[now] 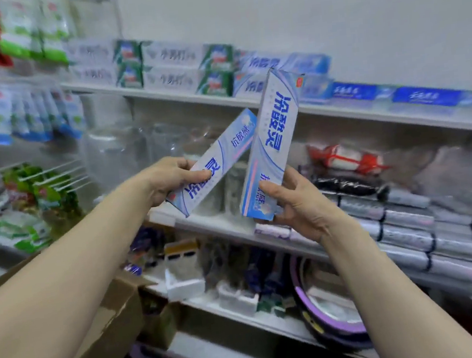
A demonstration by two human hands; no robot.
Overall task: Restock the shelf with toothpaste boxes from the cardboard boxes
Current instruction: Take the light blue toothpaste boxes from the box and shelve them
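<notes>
My left hand (172,178) grips a pale blue and white toothpaste box (218,160) by its lower end, tilted up to the right. My right hand (295,201) holds a second, matching toothpaste box (271,143) near its bottom, standing almost upright. The two boxes nearly touch in front of the shelves. Behind them the upper shelf (338,109) carries rows of stacked toothpaste boxes (170,66) in white, green and blue. An open cardboard box (112,317) sits low on the left under my left forearm.
Lower shelves hold clear jars (115,150), wrapped rolls (409,230), a red and white bundle (346,158) and a purple-rimmed basin (324,309). Hanging packets (33,115) and metal hooks (54,177) fill the left side. The picture is blurred.
</notes>
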